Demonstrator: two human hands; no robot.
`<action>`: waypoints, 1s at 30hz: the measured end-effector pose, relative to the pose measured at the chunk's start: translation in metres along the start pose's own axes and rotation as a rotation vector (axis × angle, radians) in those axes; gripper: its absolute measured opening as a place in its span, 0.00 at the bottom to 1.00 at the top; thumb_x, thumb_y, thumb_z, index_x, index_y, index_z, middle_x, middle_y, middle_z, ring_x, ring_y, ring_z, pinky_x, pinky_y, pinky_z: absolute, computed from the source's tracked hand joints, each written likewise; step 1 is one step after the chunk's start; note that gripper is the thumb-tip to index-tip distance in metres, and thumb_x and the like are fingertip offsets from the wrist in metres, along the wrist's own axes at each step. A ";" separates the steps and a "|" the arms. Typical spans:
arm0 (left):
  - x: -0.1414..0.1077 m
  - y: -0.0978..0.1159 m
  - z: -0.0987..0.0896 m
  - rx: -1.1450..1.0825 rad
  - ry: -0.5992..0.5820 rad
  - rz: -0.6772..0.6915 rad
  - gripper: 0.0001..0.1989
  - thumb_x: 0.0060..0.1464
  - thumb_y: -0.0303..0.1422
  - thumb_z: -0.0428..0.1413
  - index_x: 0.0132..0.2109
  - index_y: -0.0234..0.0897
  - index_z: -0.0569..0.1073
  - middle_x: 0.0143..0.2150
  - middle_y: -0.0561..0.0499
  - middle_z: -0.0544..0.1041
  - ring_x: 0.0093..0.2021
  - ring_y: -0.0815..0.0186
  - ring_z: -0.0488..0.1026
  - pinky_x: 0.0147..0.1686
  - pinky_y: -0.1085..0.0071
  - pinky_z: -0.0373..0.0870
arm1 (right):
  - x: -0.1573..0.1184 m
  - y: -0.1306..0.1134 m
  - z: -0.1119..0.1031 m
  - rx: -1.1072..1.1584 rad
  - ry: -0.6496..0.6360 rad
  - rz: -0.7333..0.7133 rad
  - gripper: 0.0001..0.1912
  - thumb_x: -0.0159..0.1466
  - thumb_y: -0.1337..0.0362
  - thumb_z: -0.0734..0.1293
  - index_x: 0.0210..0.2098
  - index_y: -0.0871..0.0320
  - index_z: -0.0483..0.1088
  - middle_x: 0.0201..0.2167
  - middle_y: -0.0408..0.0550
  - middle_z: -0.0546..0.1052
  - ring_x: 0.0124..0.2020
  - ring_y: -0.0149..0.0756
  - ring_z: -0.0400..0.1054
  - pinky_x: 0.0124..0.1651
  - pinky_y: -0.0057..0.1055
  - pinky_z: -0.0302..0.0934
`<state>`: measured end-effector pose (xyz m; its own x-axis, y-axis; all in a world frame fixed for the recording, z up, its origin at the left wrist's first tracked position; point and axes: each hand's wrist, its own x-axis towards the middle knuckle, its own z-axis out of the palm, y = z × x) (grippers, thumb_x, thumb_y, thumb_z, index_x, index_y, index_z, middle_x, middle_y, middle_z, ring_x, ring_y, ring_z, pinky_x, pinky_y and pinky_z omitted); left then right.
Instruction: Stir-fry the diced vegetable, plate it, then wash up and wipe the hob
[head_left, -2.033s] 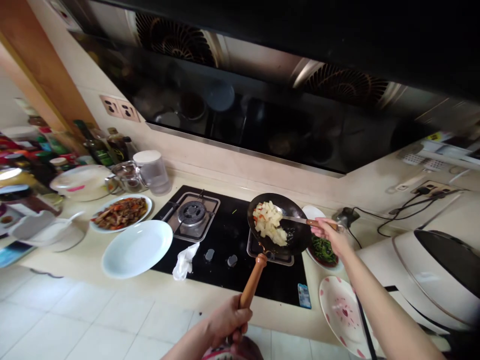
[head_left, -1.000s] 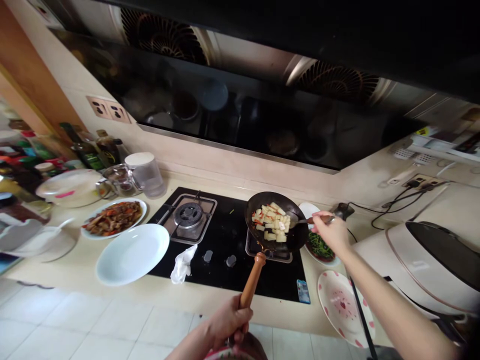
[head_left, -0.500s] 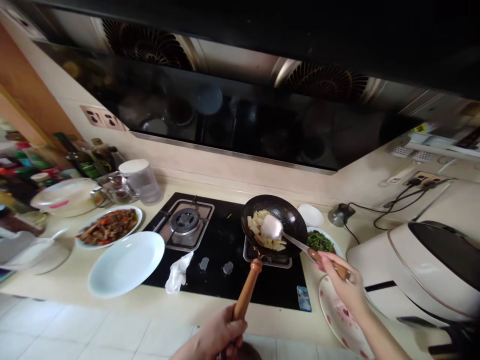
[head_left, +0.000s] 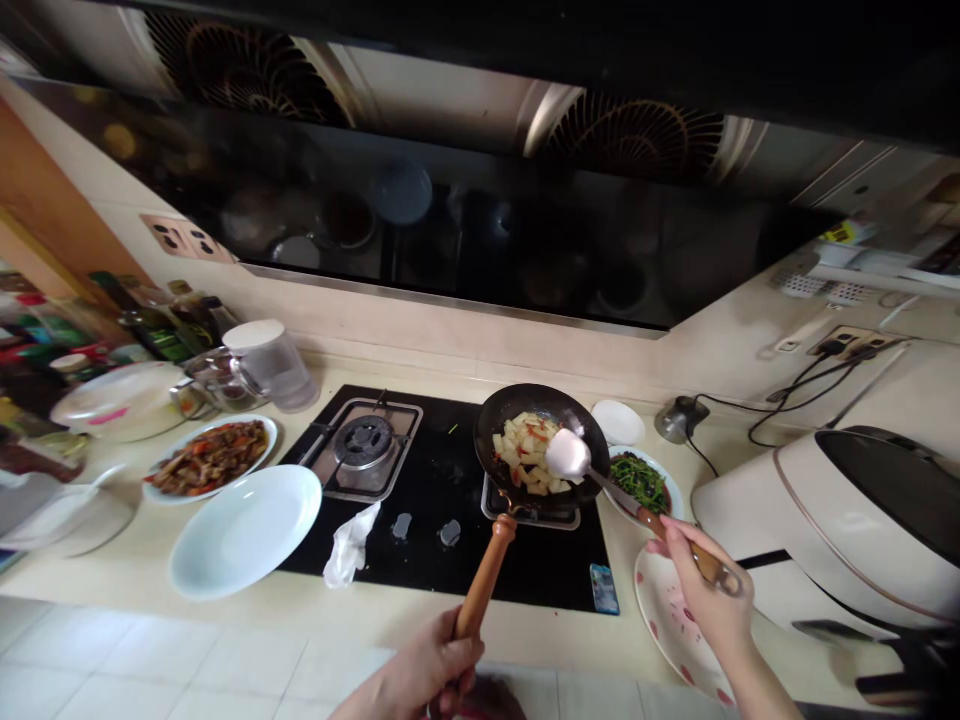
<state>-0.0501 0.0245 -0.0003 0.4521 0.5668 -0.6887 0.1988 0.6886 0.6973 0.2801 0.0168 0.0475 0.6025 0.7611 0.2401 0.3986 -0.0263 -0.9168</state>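
Observation:
A dark wok [head_left: 585, 435] sits over the right burner, with pale chopped vegetable pieces [head_left: 525, 445] and a few reddish bits in it. My left hand [head_left: 439, 655] is wrapped round the wok's wooden handle [head_left: 487, 575] near the counter's front edge. In my right hand [head_left: 701, 580] is a spatula [head_left: 570, 455], gripped by its wooden handle. The metal blade rests at the right side of the food inside the wok. Part of the right burner is hidden beneath the wok.
Left of the bare burner [head_left: 363, 440] stand an oval pale plate [head_left: 247, 530] and a plate of cooked meat [head_left: 210, 457]. A crumpled tissue [head_left: 351, 545] lies on the hob edge. To the right are greens [head_left: 641, 485], a dotted plate [head_left: 667, 620] and a white rice cooker [head_left: 810, 520].
The spatula blade has shifted right across the wok, uncovering more of the vegetable pieces. My right hand has moved slightly right and down; my left hand keeps its hold. The view has shifted a little.

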 end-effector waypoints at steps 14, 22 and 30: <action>-0.005 0.006 -0.007 0.038 0.027 -0.068 0.25 0.39 0.48 0.61 0.34 0.43 0.55 0.16 0.63 0.64 0.10 0.79 0.49 0.08 0.82 0.45 | 0.023 0.028 0.016 -0.549 -0.355 -0.856 0.22 0.59 0.74 0.59 0.48 0.51 0.74 0.52 0.51 0.74 0.44 0.41 0.73 0.44 0.33 0.70; -0.010 0.012 -0.015 0.060 0.038 -0.091 0.23 0.40 0.47 0.60 0.35 0.43 0.55 0.16 0.63 0.64 0.10 0.81 0.47 0.08 0.83 0.43 | 0.004 0.044 0.042 -0.598 -0.425 -0.940 0.25 0.56 0.79 0.60 0.48 0.50 0.75 0.52 0.51 0.74 0.45 0.42 0.73 0.45 0.35 0.70; -0.010 0.012 -0.015 0.066 0.032 -0.092 0.25 0.41 0.50 0.60 0.34 0.43 0.54 0.17 0.63 0.63 0.10 0.81 0.46 0.07 0.82 0.47 | 0.019 0.017 0.056 -0.488 -0.454 -0.851 0.19 0.60 0.74 0.61 0.44 0.49 0.76 0.52 0.48 0.74 0.45 0.42 0.73 0.47 0.34 0.69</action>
<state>-0.0651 0.0336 0.0122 0.4021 0.5175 -0.7553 0.2952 0.7077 0.6419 0.2600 0.0672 0.0187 -0.2750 0.8182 0.5049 0.8582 0.4456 -0.2547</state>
